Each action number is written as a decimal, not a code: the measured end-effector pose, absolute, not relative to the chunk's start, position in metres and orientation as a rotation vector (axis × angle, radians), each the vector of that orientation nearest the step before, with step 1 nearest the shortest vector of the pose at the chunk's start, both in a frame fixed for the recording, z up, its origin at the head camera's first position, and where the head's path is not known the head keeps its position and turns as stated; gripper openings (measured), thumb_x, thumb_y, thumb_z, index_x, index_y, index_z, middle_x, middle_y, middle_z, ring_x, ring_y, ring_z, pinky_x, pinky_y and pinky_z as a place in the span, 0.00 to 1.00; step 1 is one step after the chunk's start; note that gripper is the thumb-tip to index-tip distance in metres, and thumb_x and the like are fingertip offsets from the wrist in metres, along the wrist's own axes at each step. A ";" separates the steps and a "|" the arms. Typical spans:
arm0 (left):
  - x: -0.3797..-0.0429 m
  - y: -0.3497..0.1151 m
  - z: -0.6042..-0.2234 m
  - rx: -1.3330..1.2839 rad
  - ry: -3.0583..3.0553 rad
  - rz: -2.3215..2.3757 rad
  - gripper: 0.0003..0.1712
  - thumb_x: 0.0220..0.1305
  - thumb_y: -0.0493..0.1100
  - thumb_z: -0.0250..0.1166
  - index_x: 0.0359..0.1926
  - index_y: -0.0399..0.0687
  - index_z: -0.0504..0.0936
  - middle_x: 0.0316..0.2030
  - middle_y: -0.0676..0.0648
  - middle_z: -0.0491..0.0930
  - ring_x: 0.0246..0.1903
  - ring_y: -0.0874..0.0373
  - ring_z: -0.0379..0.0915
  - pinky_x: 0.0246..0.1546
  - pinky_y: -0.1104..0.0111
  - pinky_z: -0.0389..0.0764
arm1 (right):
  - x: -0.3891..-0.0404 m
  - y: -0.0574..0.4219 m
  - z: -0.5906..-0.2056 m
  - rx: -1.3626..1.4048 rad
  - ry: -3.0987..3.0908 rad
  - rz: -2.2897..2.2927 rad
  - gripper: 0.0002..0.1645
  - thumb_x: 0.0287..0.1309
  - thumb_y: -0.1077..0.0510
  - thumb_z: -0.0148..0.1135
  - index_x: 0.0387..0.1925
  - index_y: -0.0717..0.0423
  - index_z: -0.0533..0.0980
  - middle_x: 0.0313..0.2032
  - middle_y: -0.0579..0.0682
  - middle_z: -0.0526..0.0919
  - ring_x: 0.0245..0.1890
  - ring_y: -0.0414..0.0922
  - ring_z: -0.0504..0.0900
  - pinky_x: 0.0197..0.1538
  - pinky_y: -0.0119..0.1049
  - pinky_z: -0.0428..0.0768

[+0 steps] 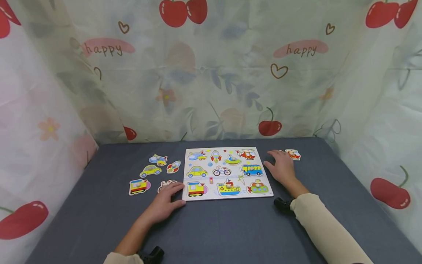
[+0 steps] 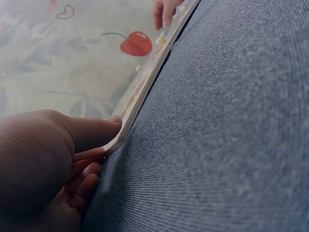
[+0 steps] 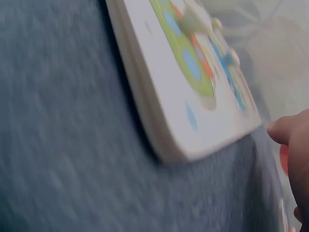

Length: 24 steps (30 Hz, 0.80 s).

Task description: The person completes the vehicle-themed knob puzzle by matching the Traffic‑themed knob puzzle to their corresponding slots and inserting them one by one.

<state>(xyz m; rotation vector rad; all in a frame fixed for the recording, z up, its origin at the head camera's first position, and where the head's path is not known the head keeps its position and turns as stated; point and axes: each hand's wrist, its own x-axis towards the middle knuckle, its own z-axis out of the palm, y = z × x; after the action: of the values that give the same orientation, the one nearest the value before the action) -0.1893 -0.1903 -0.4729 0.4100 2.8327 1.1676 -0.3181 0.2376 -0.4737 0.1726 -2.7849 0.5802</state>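
Note:
A white wooden puzzle board (image 1: 214, 180) with printed vehicles lies at mid-table. My left hand (image 1: 165, 202) holds its near left corner, thumb (image 2: 99, 130) on the board's edge and the other fingers curled beside and below it. Knobbed pieces sit in the board, among them a bus (image 1: 252, 169), a ship (image 1: 228, 187) and a submarine (image 1: 257, 187). Right of the board is my right hand (image 1: 281, 167), its fingers spread and loosely bent with nothing visibly gripped. Beside its knuckles lies a helicopter piece (image 1: 293, 154), partly hidden by the hand.
Loose pieces lie left of the board: a plane (image 1: 158, 160), a car (image 1: 150, 171), a rocket (image 1: 173, 167), a train (image 1: 139, 186) and a white-edged piece (image 1: 166, 184) partly behind my left hand. Patterned curtains (image 1: 214, 91) stand around the dark grey table (image 1: 224, 231).

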 end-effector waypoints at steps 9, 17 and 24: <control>-0.189 -0.191 -0.473 0.405 2.834 1.158 0.32 0.60 0.45 0.69 0.65 0.43 0.74 0.63 0.44 0.70 0.66 0.44 0.58 0.65 0.47 0.58 | -0.321 0.259 -0.481 0.050 -2.757 0.526 0.32 0.57 0.54 0.65 0.62 0.63 0.71 0.66 0.67 0.64 0.68 0.65 0.53 0.64 0.67 0.52; -0.189 -0.192 -0.474 0.384 2.822 1.162 0.32 0.60 0.44 0.69 0.65 0.44 0.73 0.64 0.45 0.70 0.67 0.45 0.58 0.66 0.47 0.56 | -0.326 0.275 -0.480 -0.062 -2.815 0.542 0.38 0.59 0.51 0.64 0.66 0.64 0.63 0.68 0.70 0.56 0.69 0.67 0.48 0.65 0.66 0.48; -0.189 -0.191 -0.472 0.406 2.823 1.171 0.32 0.61 0.45 0.69 0.65 0.44 0.73 0.63 0.45 0.70 0.66 0.44 0.58 0.65 0.46 0.57 | -0.329 0.285 -0.480 -0.166 -2.872 0.602 0.45 0.60 0.47 0.62 0.69 0.66 0.57 0.70 0.71 0.51 0.69 0.68 0.45 0.64 0.69 0.45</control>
<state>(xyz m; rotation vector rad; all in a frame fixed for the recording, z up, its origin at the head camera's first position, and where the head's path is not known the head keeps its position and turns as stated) -0.1888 -0.1910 -0.4717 0.4061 2.8225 1.1707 -0.3289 0.2853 -0.4796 -0.1664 -2.8722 0.6018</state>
